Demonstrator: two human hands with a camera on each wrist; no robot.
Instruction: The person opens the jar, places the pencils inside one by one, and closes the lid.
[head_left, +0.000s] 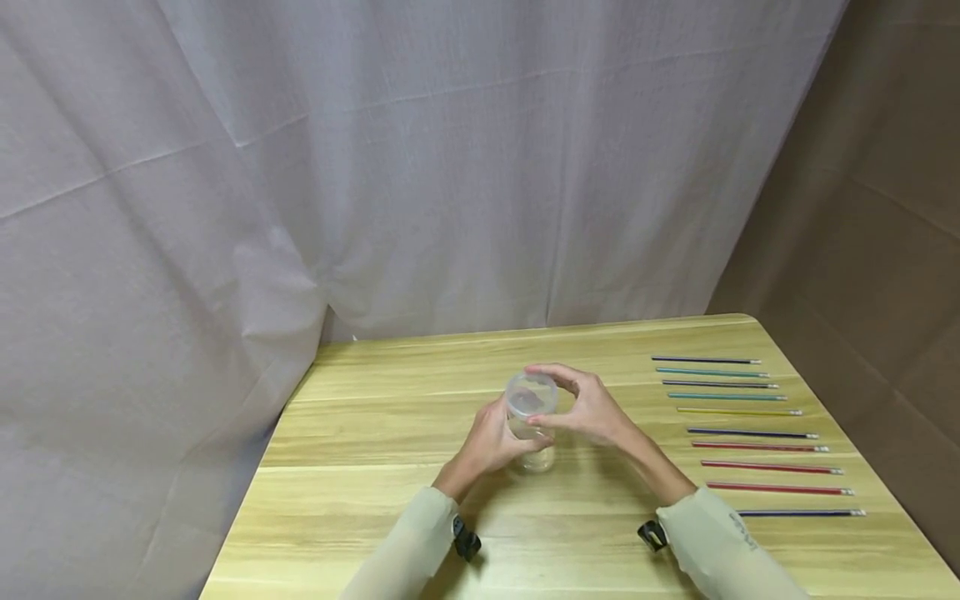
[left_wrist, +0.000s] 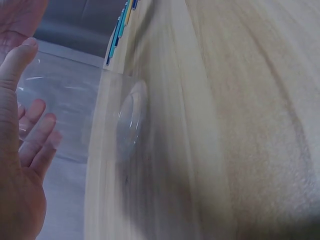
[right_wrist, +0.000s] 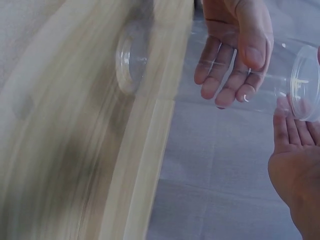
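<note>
A tall, clear plastic jar stands upright on the wooden table, its round translucent lid on top. My left hand grips the jar's body, fingers behind it and thumb across the front. At the top, my right hand holds the lid's rim between thumb and fingers. Through the see-through wall, the right wrist view shows the left fingers wrapped around the side, with the lid at the right hand's fingertips. The jar's base is close to the tabletop in the left wrist view.
Several pencils lie in a row at the table's right side, among them a yellow pencil, a red pencil and a teal pencil. A grey curtain hangs behind the table, and a brown cloth hangs at right.
</note>
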